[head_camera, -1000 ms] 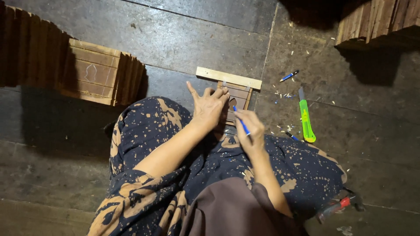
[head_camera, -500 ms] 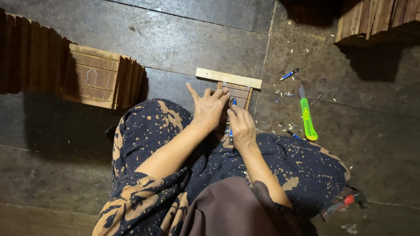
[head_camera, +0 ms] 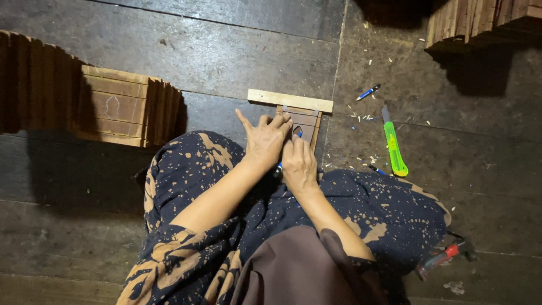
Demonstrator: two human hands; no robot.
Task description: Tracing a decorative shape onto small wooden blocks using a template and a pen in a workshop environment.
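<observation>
Left hand (head_camera: pixel 266 141) splayed flat on wooden piece (head_camera: pixel 299 118), thumb at ten o'clock. Right hand (head_camera: pixel 299 164) curled, pinching blue pen (head_camera: pixel 298 134).

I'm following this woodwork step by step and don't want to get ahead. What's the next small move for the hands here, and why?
Probably draw the blue pen a little further along the wooden piece. The left hand lies flat on the piece against the light wooden strip, and the right hand holds the pen tip on it.
</observation>
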